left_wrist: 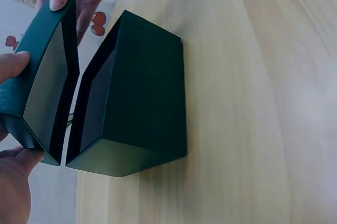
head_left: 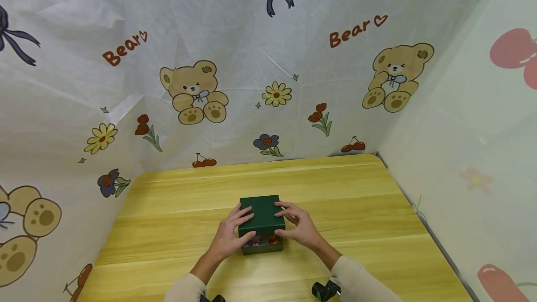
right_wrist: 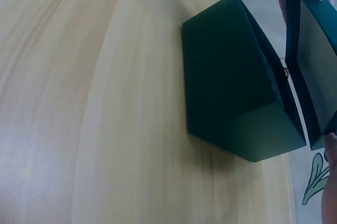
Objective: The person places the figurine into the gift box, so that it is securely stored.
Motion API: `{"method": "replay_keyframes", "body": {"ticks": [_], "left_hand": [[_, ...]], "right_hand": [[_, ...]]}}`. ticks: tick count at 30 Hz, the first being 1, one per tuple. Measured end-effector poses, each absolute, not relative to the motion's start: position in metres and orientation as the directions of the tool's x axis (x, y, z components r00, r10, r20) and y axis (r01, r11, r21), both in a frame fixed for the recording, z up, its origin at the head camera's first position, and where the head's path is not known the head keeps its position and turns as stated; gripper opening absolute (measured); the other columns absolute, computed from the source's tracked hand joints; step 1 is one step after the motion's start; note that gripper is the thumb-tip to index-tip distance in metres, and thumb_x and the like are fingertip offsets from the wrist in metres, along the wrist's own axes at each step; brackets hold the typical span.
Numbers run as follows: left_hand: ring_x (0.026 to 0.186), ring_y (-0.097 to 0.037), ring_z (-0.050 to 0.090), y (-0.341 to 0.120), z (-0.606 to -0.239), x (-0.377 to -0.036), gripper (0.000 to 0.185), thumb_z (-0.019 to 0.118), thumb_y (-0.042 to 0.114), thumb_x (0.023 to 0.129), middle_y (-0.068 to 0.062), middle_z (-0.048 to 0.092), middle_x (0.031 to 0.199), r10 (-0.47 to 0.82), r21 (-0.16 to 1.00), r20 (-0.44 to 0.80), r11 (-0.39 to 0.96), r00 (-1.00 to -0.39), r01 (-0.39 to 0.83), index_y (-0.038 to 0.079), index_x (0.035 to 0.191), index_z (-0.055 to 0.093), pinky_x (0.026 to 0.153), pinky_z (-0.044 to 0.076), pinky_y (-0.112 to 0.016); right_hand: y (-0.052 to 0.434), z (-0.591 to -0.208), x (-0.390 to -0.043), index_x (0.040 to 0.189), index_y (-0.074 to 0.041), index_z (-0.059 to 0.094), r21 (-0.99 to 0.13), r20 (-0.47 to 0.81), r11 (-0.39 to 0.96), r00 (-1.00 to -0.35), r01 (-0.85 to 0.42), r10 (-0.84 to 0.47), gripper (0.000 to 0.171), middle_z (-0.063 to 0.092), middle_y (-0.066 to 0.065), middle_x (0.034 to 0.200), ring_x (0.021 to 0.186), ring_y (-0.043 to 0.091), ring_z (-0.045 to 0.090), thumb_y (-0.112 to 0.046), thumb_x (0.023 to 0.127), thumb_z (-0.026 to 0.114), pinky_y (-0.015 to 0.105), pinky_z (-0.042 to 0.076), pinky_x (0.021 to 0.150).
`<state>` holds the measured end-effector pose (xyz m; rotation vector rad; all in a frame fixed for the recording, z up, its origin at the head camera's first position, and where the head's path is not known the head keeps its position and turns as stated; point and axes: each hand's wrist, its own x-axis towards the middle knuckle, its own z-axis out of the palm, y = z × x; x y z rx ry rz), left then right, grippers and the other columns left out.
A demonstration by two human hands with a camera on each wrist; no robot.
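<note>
A dark green box (head_left: 263, 245) stands on the wooden table (head_left: 356, 199), near the middle. Both hands hold its green lid (head_left: 262, 213) by the sides, with the near edge lifted off the box. My left hand (head_left: 240, 226) grips the lid's left edge, thumb at the front. On the lid's right edge my right hand (head_left: 290, 223) does the same. Small colourful items (head_left: 264, 240) show in the gap under the lid. In the left wrist view the lid (left_wrist: 37, 81) stands apart from the box (left_wrist: 139, 97). The right wrist view shows the same box (right_wrist: 237, 87) and lid (right_wrist: 316, 50).
Cloth printed with bears and flowers (head_left: 193, 92) hangs close behind and to both sides of the table. The table's far edge meets the cloth (head_left: 260, 162). Bare wood lies left, right and in front of the box.
</note>
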<state>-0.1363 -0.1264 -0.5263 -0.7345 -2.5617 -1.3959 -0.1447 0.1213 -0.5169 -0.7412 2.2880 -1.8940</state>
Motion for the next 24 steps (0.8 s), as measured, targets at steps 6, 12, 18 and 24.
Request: {"method": "replay_keyframes", "body": {"ticks": [6, 12, 18, 24], "left_hand": [[0.136, -0.048, 0.029, -0.126, -0.528, -0.132, 0.044, 0.077, 0.012, 0.081, -0.017, 0.054, 0.136, 0.377, 0.727, 0.315, 0.494, -0.871, 0.477, -0.003, 0.121, 0.065, 0.098, 0.033, -0.07], [0.136, -0.05, 0.027, -0.125, -0.533, -0.127, 0.044, 0.077, 0.01, 0.08, -0.018, 0.053, 0.137, 0.393, 0.712, 0.315, 0.504, -0.864, 0.489, -0.003, 0.12, 0.065, 0.097, 0.034, -0.07], [0.135, -0.051, 0.028, -0.125, -0.54, -0.124, 0.043, 0.078, 0.009, 0.078, -0.019, 0.053, 0.136, 0.406, 0.667, 0.347, 0.526, -0.845, 0.527, -0.002, 0.118, 0.067, 0.096, 0.036, -0.069], [0.133, -0.052, 0.03, -0.126, -0.548, -0.122, 0.044, 0.079, 0.009, 0.078, -0.019, 0.053, 0.136, 0.422, 0.625, 0.379, 0.539, -0.824, 0.564, -0.002, 0.119, 0.067, 0.096, 0.039, -0.065]], "right_hand": [[0.119, -0.516, -0.138, 0.107, 0.008, 0.066, -0.92, 0.281, 0.141, -0.867, -0.365, -0.412, 0.032, 0.047, 0.029, 0.136, 0.131, 0.047, 0.039, 0.006, 0.077, 0.076, 0.056, 0.036, 0.101], [0.121, -0.547, -0.143, 0.107, -0.005, 0.07, -0.897, 0.314, 0.171, -0.86, -0.408, -0.403, 0.033, 0.05, 0.016, 0.139, 0.132, 0.039, 0.04, -0.006, 0.077, 0.081, 0.055, 0.04, 0.1], [0.123, -0.564, -0.146, 0.107, -0.013, 0.071, -0.875, 0.333, 0.203, -0.85, -0.44, -0.409, 0.034, 0.051, 0.009, 0.139, 0.132, 0.037, 0.042, -0.014, 0.076, 0.083, 0.058, 0.042, 0.098], [0.122, -0.567, -0.144, 0.105, -0.01, 0.071, -0.818, 0.392, 0.246, -0.818, -0.519, -0.421, 0.036, 0.053, 0.015, 0.136, 0.129, 0.041, 0.044, -0.006, 0.072, 0.084, 0.055, 0.045, 0.096]]}}
